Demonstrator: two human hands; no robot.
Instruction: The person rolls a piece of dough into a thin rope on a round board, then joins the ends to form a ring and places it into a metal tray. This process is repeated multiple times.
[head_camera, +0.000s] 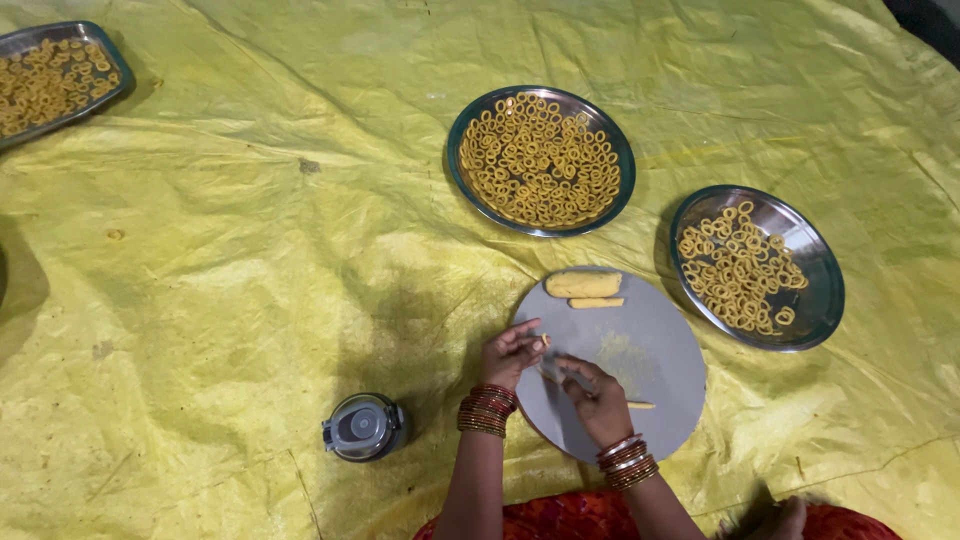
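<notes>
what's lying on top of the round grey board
Two dough logs lie at the grey board's far edge, a thin dough strip nearer. Both hands cover part of it.

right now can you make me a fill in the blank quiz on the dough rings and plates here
1. Both hands, the left hand and right hand, work over a round ____ board.
2. The round plate is packed with dough rings, and the half-filled plate lies to its ____.
3. Everything rests on a ____ sheet.
4. The capped container lies on the person's ____ side.

Missing words: grey; right; yellow; left
</notes>
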